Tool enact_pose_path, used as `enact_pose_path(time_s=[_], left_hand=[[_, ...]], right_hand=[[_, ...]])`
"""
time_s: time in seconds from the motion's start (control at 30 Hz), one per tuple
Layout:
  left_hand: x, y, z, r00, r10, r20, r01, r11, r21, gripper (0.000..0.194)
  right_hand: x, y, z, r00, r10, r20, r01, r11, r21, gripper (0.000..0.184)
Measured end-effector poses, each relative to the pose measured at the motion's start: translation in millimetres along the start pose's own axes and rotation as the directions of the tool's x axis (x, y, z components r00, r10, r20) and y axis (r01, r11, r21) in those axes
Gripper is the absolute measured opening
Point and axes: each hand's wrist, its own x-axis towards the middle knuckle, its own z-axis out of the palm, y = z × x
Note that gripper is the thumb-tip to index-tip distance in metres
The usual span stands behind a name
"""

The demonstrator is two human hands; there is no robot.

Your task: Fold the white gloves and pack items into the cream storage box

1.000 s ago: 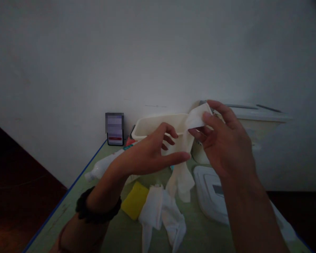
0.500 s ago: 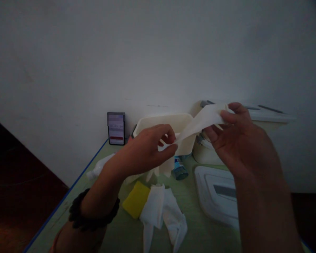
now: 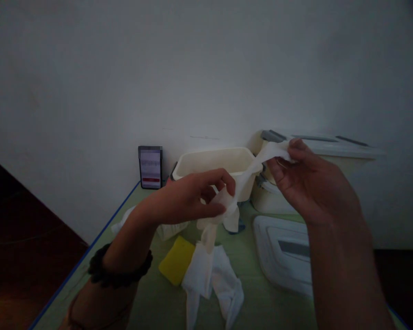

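A thin white glove [image 3: 249, 176] is stretched between my hands above the table. My right hand [image 3: 316, 183] pinches its cuff at the upper right. Lower down on the left, my left hand [image 3: 196, 195] is closed on the middle of the glove, thumb against fingers. Finger-like ends of the glove dangle below my left hand. On the table underneath lies another white fabric piece [image 3: 199, 270], folded with trailing ends, beside a yellow sponge [image 3: 177, 261].
Behind my hands stands an open cream bin [image 3: 213, 160]. Lidded storage boxes [image 3: 344, 149] sit at the back right, with a loose lid [image 3: 282, 256] in front. A phone [image 3: 150, 167] leans on the wall. A white bottle [image 3: 124, 217] lies partly behind my left arm.
My right hand has moved right with the cuff, drawing the glove out. My left hand, earlier apart from it, has taken hold of the glove and sits slightly lower now.
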Motion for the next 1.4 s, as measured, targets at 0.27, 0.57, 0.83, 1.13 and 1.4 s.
enact_pose_path(time_s=[0.27, 0.57, 0.83, 1.13, 1.4], left_hand=[[2, -3, 2.4, 0.988, -0.123, -0.094, 0.131, 0.987, 0.095, 0.014], [3, 2, 0.8, 0.983, -0.111, -0.15, 0.132, 0.981, 0.141, 0.018], [6, -4, 3.6, 0.987, -0.093, -0.13, 0.109, 0.986, 0.123, 0.011], [9, -4, 2.2, 0.918, 0.074, -0.389, -0.005, 0.985, 0.175, 0.008], [11, -10, 2.0, 0.892, 0.119, -0.436, -0.025, 0.976, 0.216, 0.009]], right_hand=[[-2, 0, 4, 0.997, -0.083, -0.008, 0.083, 0.996, -0.033, 0.01], [-9, -6, 18, 0.999, 0.01, -0.054, -0.01, 1.0, -0.004, 0.015], [-12, -6, 23, 1.0, -0.016, 0.018, 0.016, 1.0, 0.013, 0.018], [-13, -6, 26, 1.0, 0.004, -0.021, -0.001, 0.994, 0.11, 0.024], [-8, -2, 19, 0.998, -0.05, -0.031, 0.052, 0.993, 0.102, 0.023]])
